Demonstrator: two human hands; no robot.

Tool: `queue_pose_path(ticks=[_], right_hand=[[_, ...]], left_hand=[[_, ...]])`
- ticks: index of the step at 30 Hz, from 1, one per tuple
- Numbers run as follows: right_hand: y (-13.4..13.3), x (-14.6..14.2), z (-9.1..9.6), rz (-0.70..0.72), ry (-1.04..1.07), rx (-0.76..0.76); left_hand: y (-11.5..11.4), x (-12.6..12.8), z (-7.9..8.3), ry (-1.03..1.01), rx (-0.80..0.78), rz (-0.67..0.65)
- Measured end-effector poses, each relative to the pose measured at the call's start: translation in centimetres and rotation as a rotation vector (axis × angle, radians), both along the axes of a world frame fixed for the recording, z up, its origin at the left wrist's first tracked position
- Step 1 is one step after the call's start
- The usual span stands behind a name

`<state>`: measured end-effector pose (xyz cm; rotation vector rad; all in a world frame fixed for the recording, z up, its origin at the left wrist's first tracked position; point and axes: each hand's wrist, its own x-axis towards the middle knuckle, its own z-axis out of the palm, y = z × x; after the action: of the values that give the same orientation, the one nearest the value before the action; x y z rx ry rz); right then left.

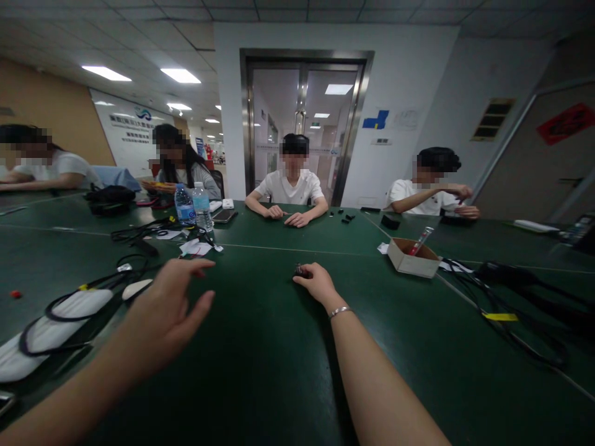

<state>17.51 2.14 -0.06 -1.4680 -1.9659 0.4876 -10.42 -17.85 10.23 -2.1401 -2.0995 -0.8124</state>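
Observation:
My right hand (318, 284) rests at the middle of the green table (260, 347), its thumb and fingers closed round a small dark object (298, 271). Only the tip of that object shows past the fingers, so its kind is unclear. A silvery bracelet (339, 311) circles the right wrist. My left hand (171, 303) hovers over the table's left side with thumb and forefinger spread and nothing between them. Nearest to it lie a white rounded object (136, 289), partly behind the hand, and a white power strip (60, 328) with a black cable over it.
Two water bottles (201, 205) stand back left beside a phone (225, 215) and tangled cables. At right are an open cardboard box (413, 259) holding a tube-like item, and black cables (525, 316). Several people sit around the far side; small black pieces (346, 220) lie near one person's hands.

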Motion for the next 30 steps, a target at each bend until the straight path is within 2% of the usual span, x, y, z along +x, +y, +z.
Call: queue_pose_path(ticks=[2, 3, 7, 11, 15, 19, 21, 25, 30], right_hand=[[-0.3, -0.7, 0.1, 0.065, -0.015, 0.022], [-0.4, -1.1, 0.2, 0.089, -0.019, 0.026], [-0.8, -2.4, 0.7, 0.111, -0.038, 0.040], [-0.8, -2.6, 1.0, 0.084, -0.046, 0.047], [-0.4, -2.1, 0.9, 0.102, 0.015, 0.034], [0.1, -1.6, 0.5, 0.112, 0.051, 0.036], [0.3, -1.4, 0.4, 0.124, 0.061, 0.070], [0.6, -0.9, 0.2, 0.085, 0.105, 0.121], [0.4, -1.0, 0.2, 0.102, 0.312, -0.063]], left_hand=[[3.6, 3.2, -0.8, 0.027, -0.079, -0.177], [5.4, 4.7, -1.4, 0.056, -0.114, -0.202], [12.0, 9.7, -3.4, 0.021, -0.184, -0.050], [16.1, 12.7, -4.4, -0.069, -0.204, -0.034], [17.4, 14.0, -6.1, -0.211, -0.178, -0.049], [17.6, 13.4, -8.5, -0.386, -0.012, -0.120], [17.9, 12.9, -9.3, -0.464, 0.014, -0.183], [18.7, 12.2, -10.1, -0.685, -0.040, -0.293], [19.4, 12.0, -10.5, -0.819, -0.076, -0.345]])
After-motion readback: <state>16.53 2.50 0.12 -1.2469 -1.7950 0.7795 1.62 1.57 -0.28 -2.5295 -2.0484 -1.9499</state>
